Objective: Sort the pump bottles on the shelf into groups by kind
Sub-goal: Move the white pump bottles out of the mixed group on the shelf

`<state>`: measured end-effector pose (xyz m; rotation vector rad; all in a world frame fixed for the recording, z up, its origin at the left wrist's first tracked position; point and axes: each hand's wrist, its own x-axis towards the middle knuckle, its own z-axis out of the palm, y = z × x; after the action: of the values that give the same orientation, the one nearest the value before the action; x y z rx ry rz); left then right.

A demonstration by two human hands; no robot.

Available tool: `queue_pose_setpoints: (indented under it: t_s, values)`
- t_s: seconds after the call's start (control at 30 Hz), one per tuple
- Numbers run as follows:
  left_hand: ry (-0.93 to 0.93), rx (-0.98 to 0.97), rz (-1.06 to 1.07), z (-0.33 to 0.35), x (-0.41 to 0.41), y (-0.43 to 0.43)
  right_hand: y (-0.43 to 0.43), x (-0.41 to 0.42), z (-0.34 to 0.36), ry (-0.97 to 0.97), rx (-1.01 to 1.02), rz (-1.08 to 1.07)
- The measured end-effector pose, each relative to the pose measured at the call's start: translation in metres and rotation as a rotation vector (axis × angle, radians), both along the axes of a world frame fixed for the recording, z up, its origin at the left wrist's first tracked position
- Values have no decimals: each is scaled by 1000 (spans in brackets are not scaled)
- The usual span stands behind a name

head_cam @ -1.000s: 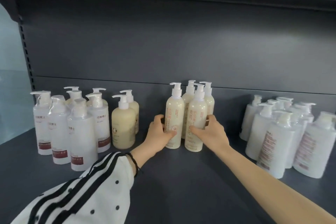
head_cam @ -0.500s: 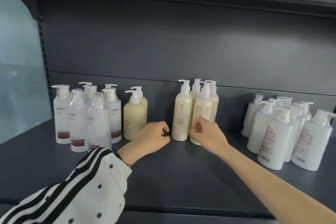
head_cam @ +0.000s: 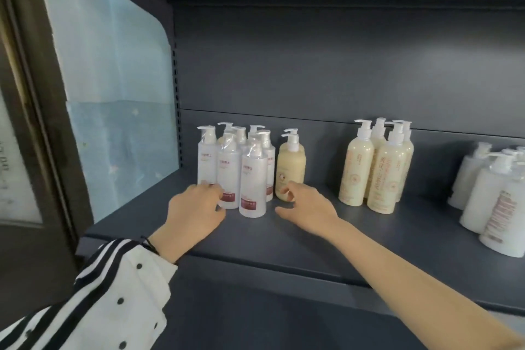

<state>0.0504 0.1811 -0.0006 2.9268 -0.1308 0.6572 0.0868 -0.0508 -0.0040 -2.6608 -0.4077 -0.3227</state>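
The dark grey shelf (head_cam: 397, 250) carries four upright clusters of pump bottles. Far left, close to the slotted upright (head_cam: 176, 94) and the blue sheet (head_cam: 113, 94) that closes that end, stand the clear red-labelled bottles (head_cam: 252, 179), packed touching one another. Just beside them on the right are two short cream bottles (head_cam: 291, 167), one behind the other. A bare strip of shelf separates these from the tall cream bottles (head_cam: 380, 173), and another bare strip separates those from the white bottles (head_cam: 483, 196), which run out past the right edge of view.

All the clusters sit toward the back panel (head_cam: 341, 60), leaving a wide band of bare shelf floor between them and the front lip.

The left hand (head_cam: 193, 210), coming out of a dotted, striped sleeve (head_cam: 113, 287), is at the foot of the front red-labelled bottles. Its grip is loosely curled, fingertips against the bottle bases, wrapped round none of them. The right hand (head_cam: 309, 210) hovers low over the shelf with its grip spread wide and holding nothing, the forefinger reaching to the base of the front short cream bottle; whether it touches I cannot tell.
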Motion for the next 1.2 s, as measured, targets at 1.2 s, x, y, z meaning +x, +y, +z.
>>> queue_pose_setpoints:
  t_s: [1.2]
  values:
    - [345, -635, -590, -5, 10, -59, -41, -48, -19, 79, 508, -214]
